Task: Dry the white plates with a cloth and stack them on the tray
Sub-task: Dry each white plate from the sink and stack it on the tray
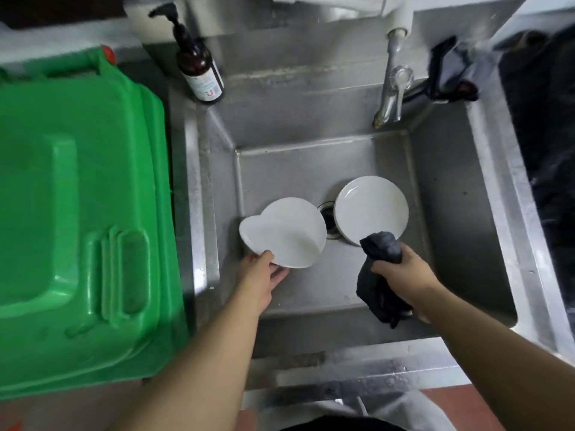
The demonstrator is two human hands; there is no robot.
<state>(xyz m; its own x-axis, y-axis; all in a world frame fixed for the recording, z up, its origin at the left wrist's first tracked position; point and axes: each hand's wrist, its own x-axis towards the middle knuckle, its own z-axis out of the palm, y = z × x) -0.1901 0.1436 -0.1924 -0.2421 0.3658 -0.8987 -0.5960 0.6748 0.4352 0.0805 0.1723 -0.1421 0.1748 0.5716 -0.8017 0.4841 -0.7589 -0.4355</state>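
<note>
Stainless steel sink [441, 169], dull and scuffed, with a green plastic bin [77, 213] to its left and a brown pump bottle [199, 66] on its back ledge; inside, the left hand [261, 272] grips a blurred white plate [286, 233] by its rim, the right hand [401, 269] clutches a dark crumpled cloth [378, 275], overlapping another round plate [371, 209] beside the drain [328, 222]

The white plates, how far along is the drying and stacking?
Nothing looks finished: no tray or stacked plates are in view. In hand: the left hand holds a round white plate by its rim over the steel sink; the right hand grips a dark cloth. Another white plate stack waits in the sink.
</note>
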